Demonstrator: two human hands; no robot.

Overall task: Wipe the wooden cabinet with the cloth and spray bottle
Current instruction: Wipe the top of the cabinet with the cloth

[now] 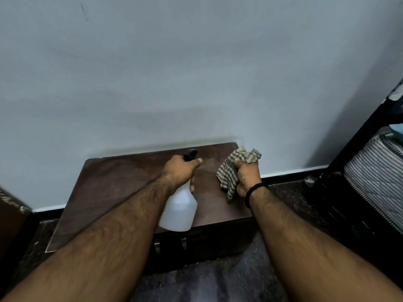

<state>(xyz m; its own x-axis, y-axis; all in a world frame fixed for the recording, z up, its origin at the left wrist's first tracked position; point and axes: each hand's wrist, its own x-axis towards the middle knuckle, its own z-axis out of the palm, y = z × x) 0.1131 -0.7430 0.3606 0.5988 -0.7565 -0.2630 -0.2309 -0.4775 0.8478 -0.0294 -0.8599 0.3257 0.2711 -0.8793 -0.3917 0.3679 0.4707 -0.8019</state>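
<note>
A low dark wooden cabinet (113,188) stands against the pale wall, its flat top facing me. My left hand (180,171) grips the neck of a white spray bottle (180,211) with a black trigger head, held above the cabinet top and pointing toward the wall. My right hand (247,176) is closed around a crumpled checked cloth (231,173), held above the right part of the top. A black band circles my right wrist. Two metal handles show on the cabinet front below the bottle.
A pale wall (196,73) rises directly behind the cabinet. A dark frame with a striped mattress (375,171) stands at the right. A brown piece of furniture (11,219) sits at the left edge. Dark speckled floor (218,280) lies in front.
</note>
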